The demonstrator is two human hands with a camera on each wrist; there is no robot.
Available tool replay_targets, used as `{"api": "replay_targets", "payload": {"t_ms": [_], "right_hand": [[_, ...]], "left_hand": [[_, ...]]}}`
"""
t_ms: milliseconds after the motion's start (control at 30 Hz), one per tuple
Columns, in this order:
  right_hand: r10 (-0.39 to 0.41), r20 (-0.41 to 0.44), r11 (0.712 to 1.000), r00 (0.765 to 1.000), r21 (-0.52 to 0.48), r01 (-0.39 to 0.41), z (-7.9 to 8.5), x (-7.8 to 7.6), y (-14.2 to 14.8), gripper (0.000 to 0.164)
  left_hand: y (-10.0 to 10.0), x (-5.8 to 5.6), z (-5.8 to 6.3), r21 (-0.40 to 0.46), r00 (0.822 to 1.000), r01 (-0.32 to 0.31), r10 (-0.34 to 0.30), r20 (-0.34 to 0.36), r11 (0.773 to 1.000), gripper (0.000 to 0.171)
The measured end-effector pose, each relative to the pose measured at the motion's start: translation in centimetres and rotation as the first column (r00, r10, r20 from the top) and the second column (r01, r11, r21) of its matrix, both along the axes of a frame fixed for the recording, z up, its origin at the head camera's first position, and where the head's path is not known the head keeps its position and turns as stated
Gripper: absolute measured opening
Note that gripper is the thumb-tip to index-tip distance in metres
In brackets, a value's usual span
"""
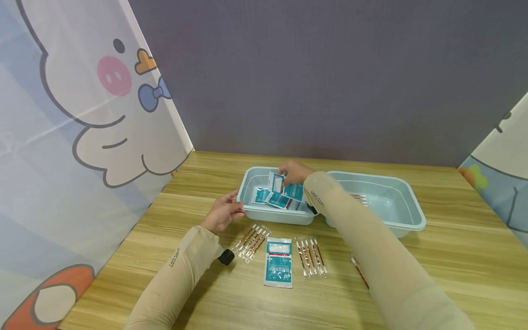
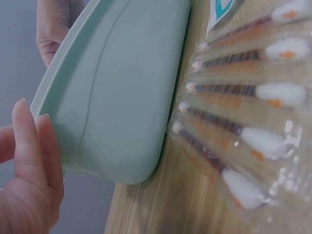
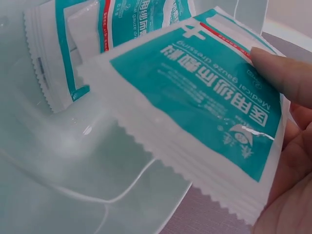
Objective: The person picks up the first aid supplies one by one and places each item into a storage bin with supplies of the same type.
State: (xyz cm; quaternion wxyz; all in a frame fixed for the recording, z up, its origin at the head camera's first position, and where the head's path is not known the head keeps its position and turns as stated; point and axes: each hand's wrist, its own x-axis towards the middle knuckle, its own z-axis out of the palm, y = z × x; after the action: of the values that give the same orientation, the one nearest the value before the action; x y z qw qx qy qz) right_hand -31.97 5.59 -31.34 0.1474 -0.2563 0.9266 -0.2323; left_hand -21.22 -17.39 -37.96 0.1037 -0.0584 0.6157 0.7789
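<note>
My right hand [image 1: 296, 172] pinches a teal-and-white medical gauze dressing packet [image 3: 195, 92] between thumb and fingers, tilted over the left pale-green bin [image 1: 272, 214]. In the right wrist view the thumb lies across the packet's printed face, near its red strip. More gauze packets [image 1: 275, 200] lie inside that bin, overlapping each other. At the bin's near left corner, my left hand [image 1: 222, 211] touches the rim and outer wall with fairly straight fingers [image 2: 27, 146]. Just below that hand lies a clear sachet of cotton swabs [image 1: 252, 242] with brown sticks.
Right of the first bin stands a second pale-green bin [image 1: 396, 208] with some swabs [image 1: 360, 199] in it, partly behind my right sleeve. On the wooden table [image 1: 198, 293] lie another gauze packet [image 1: 278, 270], a second swab sachet [image 1: 311, 256] and swabs [image 1: 360, 271] partly under the right forearm.
</note>
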Motion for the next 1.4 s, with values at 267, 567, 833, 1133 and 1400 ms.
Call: {"api": "replay_targets", "payload": {"t_ms": [267, 567, 833, 1133, 1400], "right_hand": [[0.015, 0.01, 0.999, 1.0, 0.035, -0.015, -0.2, -0.1, 0.0, 0.035], [-0.041, 0.016, 0.997, 0.999, 0.066, 0.04, 0.1, 0.2, 0.6, 0.039], [-0.105, 0.093, 0.993, 0.99, 0.053, 0.101, 0.3, 0.5, 1.2, 0.037], [-0.086, 0.126, 0.996, 0.988, 0.047, 0.08, 0.9, 1.3, 2.5, 0.04], [0.141, 0.101, 0.989, 0.985, -0.057, -0.135, 1.4, 2.8, 2.8, 0.042]], "left_hand": [[0.1, 0.1, 0.1, -0.002, 1.0, -0.005, 0.005, -0.003, 1.0, 0.057], [0.2, 0.0, 0.0, -0.01, 1.0, -0.003, 0.003, -0.001, 1.0, 0.056], [0.2, 0.2, 0.2, -0.011, 1.0, -0.009, 0.009, 0.008, 1.0, 0.057], [0.0, 0.2, -0.2, -0.008, 1.0, -0.007, 0.007, 0.019, 1.0, 0.058], [0.1, 0.2, -0.1, -0.004, 1.0, 0.0, 0.0, -0.002, 1.0, 0.058]]}}
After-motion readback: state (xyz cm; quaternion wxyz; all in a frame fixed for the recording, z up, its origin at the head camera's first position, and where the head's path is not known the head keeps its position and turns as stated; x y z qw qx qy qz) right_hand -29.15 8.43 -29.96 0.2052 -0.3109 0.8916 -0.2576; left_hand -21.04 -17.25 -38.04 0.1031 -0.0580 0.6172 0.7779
